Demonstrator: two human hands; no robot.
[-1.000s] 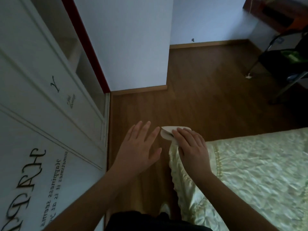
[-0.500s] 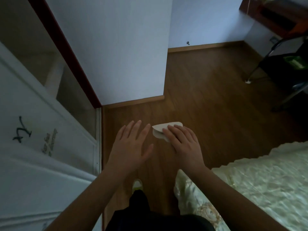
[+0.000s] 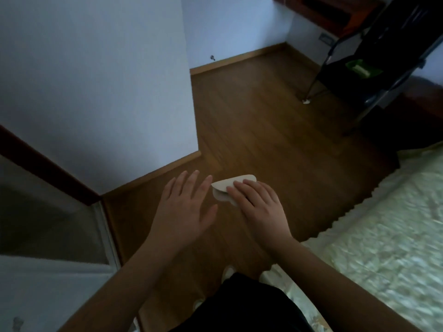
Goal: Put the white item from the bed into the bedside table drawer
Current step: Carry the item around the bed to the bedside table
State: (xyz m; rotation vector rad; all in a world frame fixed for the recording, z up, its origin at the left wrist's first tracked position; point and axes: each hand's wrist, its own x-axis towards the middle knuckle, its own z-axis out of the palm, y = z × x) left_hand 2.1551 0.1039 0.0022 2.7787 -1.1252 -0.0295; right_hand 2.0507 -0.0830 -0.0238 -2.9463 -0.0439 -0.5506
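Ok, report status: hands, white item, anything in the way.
Right hand shut on flat white folded item, held over wooden floor. Left hand open, empty. Bedside drawer not in view. Path ahead clear.

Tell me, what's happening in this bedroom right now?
A person is standing between a bed and a white wardrobe, carrying a small white item in the right hand. The fingers lie over its top and it is held out above the wooden floor, clear of the bed. The left hand is open, fingers spread, beside it and holding nothing. No bedside table or drawer is in view yet.
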